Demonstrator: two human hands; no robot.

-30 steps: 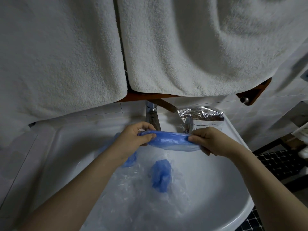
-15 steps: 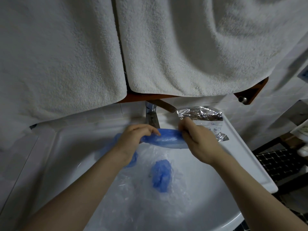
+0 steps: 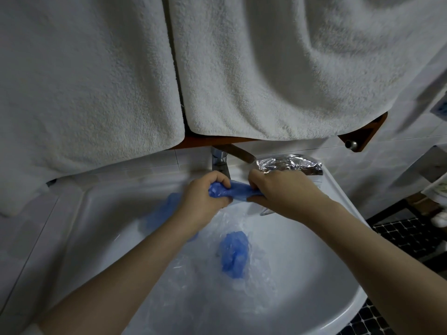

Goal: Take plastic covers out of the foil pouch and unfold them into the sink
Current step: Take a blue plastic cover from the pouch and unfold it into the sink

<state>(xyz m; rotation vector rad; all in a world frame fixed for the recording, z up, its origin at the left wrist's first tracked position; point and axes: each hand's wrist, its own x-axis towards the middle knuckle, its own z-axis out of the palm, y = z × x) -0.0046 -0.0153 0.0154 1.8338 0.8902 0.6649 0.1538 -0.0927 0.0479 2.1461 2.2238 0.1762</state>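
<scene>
Two white towels (image 3: 84, 81) (image 3: 290, 68) hang side by side from a brown wooden rail (image 3: 360, 136) against a white tiled wall (image 3: 362, 170). A chrome tap (image 3: 219, 163) stands below them. Dark mosaic floor tiles (image 3: 406, 238) lie at lower right. Light is dim.

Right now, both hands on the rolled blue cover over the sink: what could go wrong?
1. Left hand and right hand grip the rolled blue cover close together; pulling hard may tear the thin film.
2. The right hand sits against the foil pouch on the sink rim and could knock it off.
</scene>
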